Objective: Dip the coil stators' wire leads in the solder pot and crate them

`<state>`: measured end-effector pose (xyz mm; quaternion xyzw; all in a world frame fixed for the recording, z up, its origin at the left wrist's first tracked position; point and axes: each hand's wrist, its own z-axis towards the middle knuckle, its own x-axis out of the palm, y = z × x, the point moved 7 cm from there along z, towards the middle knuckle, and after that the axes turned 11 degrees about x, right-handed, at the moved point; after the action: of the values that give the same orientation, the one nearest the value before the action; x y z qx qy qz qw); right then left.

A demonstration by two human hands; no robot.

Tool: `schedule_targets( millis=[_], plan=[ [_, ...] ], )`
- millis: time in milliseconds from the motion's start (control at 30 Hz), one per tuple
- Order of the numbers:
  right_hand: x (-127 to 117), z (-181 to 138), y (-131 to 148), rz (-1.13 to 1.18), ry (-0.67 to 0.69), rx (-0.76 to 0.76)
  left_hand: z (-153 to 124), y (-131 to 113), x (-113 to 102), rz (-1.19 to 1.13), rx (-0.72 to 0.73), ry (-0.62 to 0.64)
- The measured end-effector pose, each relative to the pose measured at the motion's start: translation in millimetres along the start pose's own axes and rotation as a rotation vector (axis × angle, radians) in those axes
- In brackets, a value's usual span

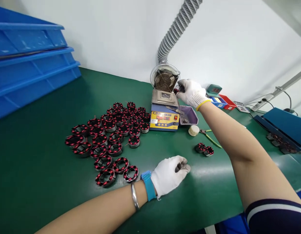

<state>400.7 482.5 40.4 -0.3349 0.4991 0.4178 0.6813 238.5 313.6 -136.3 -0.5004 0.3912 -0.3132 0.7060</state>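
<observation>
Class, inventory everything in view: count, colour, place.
Wall: 1, white, back
Table: 1, green, below
Crates: at least 2, blue, left
Machine: 1, blue and yellow, centre
Fan: 1, dark, behind machine
Hose: 1, grey, above fan
Rings: over 30, red and black, mostly left of machine
Tray: 1, purple, right of machine
Tub: 1, cream, before tray
Pliers: 1, green, right of tub
Box: 1, teal, by wall
Bins: 2, blue and red, beside box
Device: 1, pale, right of bins
Rack: 1, blue, far right
Strap: 1, blue, left wrist
Bangle: 1, silver, left wrist
Sleeve: 1, navy, lower right
Left hand: 1, white glove, over table
Right hand: 1, white glove, beside fan, holding a ring
</observation>
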Motion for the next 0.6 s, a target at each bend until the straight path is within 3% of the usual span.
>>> schedule_targets(
  millis=[133,300,600],
  plan=[
    [9.3,30.8,33.7,-0.14,0.026,-0.081,-0.7,0.1,-1.2,0.057,0.007,0.028],
    [28.1,42.7,65.8,-0.272,0.093,-0.147,-0.7,-1.8,-1.9,0.065,0.014,0.042],
    [48.1,46.8,82.8,-0.392,0.108,-0.196,0.2,-3.6,-2.9,0.079,0.032,0.051]
  ],
)
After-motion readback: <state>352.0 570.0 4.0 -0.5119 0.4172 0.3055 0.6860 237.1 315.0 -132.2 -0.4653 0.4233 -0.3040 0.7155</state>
